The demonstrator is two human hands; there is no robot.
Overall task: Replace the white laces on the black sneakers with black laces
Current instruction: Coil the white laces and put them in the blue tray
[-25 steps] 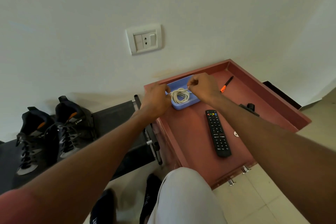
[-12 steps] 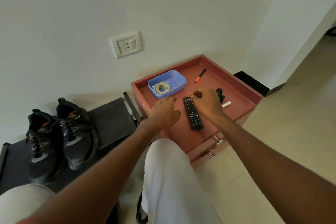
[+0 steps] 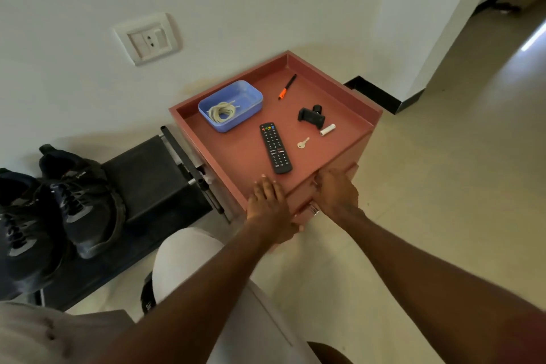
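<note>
Two black sneakers (image 3: 85,204) with dark laces stand on a low black rack (image 3: 147,174) at the left. A coil of white laces (image 3: 222,112) lies in a blue tray (image 3: 251,92) at the back of the red cabinet top (image 3: 242,154). My left hand (image 3: 267,207) lies flat on the cabinet's front edge, fingers spread, holding nothing. To its right, my right hand (image 3: 336,192) curls over the front of the top drawer (image 3: 347,170), which stands slightly out. No loose black laces are in view.
On the cabinet top lie a black remote (image 3: 275,147), a key (image 3: 302,142), an orange-tipped pen (image 3: 287,86), a black clamp (image 3: 311,116) and a small white cylinder (image 3: 327,129). A wall socket (image 3: 147,39) is behind. My knee (image 3: 189,254) is below the hands. Tiled floor spreads to the right.
Both hands let go of the white laces in the blue tray and drew back to the cabinet's front edge. The right hand now grips the drawer front. The view has pulled back.
</note>
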